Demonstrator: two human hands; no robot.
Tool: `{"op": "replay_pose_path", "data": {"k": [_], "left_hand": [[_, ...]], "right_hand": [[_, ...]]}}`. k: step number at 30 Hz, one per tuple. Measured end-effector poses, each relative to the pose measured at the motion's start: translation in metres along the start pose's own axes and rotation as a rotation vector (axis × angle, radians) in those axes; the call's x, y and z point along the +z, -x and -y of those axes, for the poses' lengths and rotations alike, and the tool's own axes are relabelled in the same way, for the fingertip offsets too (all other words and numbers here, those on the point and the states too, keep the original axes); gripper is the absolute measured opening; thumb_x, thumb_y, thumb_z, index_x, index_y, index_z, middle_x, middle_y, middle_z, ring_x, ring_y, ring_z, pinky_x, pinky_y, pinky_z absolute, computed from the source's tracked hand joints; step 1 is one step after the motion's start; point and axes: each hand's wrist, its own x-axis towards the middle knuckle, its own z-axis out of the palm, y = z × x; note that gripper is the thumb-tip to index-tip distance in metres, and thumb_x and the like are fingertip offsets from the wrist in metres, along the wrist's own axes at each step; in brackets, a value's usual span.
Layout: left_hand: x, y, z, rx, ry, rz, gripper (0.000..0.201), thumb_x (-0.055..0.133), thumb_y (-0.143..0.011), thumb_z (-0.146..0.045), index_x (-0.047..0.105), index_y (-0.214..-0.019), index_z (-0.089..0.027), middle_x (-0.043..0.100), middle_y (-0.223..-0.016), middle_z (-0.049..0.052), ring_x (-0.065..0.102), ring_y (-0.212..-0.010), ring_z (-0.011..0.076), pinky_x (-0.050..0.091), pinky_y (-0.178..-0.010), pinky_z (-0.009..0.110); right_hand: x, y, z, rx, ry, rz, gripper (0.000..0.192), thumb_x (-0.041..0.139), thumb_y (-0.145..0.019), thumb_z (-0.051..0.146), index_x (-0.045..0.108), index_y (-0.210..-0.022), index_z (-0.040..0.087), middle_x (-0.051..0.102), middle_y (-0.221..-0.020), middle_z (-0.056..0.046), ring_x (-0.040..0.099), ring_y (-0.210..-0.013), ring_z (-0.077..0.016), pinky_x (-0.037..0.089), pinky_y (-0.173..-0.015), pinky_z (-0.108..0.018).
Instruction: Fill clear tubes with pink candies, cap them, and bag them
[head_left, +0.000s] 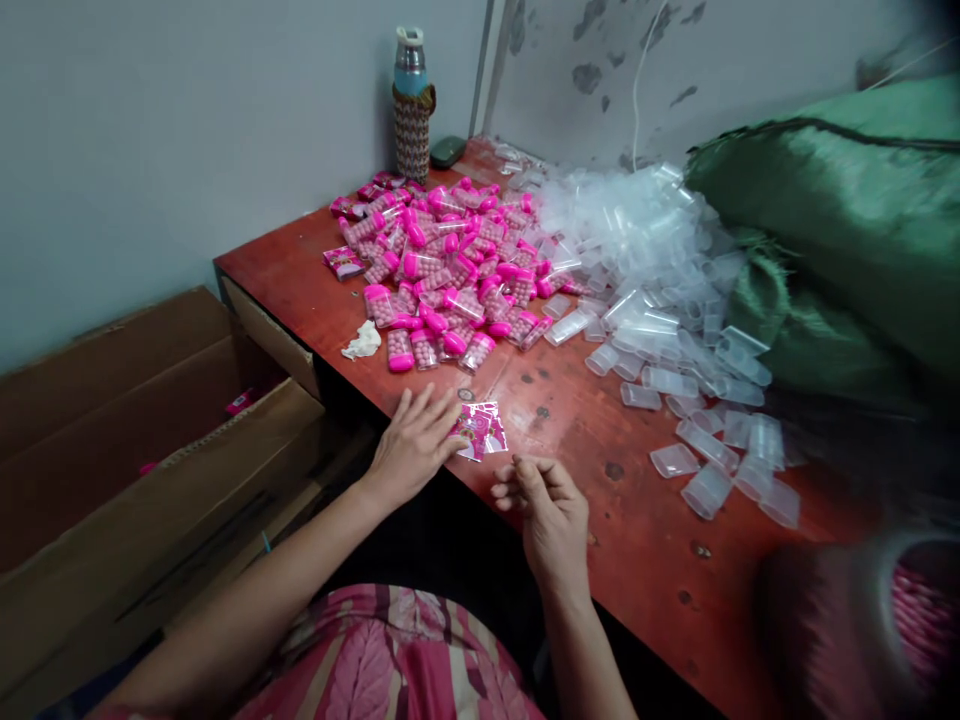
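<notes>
My left hand [415, 445] lies flat at the table's near edge, fingers stretched out, its thumb side touching a small stack of pink printed labels [484, 430]. To the right of the labels, my right hand [546, 500] is raised slightly with fingers curled and the thumb against the index finger. Whatever it may hold between the fingertips is too small to make out. Beyond my hands lies a heap of small clear bottles with pink caps [457, 265], filled with pink beads. Several of them form a loose row at the heap's near side.
Clear plastic containers [645, 290] are piled on the red table [570, 440], against a green sack [847, 240]. A flask [412, 110] stands by the wall. A crumpled white tissue [363, 341] lies near the left edge. Cardboard boxes [150, 470] are at left; a bead tub [847, 610] is at right.
</notes>
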Motion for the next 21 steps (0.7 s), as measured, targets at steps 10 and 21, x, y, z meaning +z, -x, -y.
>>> {"op": "replay_pose_path", "data": {"k": [10, 21], "left_hand": [[0.024, -0.001, 0.009, 0.103, -0.179, -0.064, 0.026, 0.048, -0.082, -0.024, 0.060, -0.105, -0.023, 0.061, -0.110, 0.004, 0.038, -0.120, 0.0251, 0.014, -0.102, 0.054], [0.005, 0.001, -0.029, -0.212, 0.534, -0.150, 0.040, 0.057, -0.076, -0.028, 0.053, -0.116, -0.024, 0.055, -0.119, 0.007, 0.047, -0.112, 0.0229, 0.034, -0.097, 0.040]], "right_hand": [[0.004, -0.017, 0.004, -0.054, 0.135, 0.044, 0.022, 0.055, -0.078, 0.036, 0.057, -0.082, 0.014, 0.062, -0.074, -0.003, 0.059, -0.062, -0.0116, 0.049, -0.058, -0.023], [0.031, -0.046, 0.013, -0.091, -0.033, 0.096, 0.031, 0.063, -0.071, 0.028, 0.051, -0.099, 0.018, 0.063, -0.079, -0.001, 0.059, -0.069, -0.0122, 0.048, -0.064, -0.024]]}}
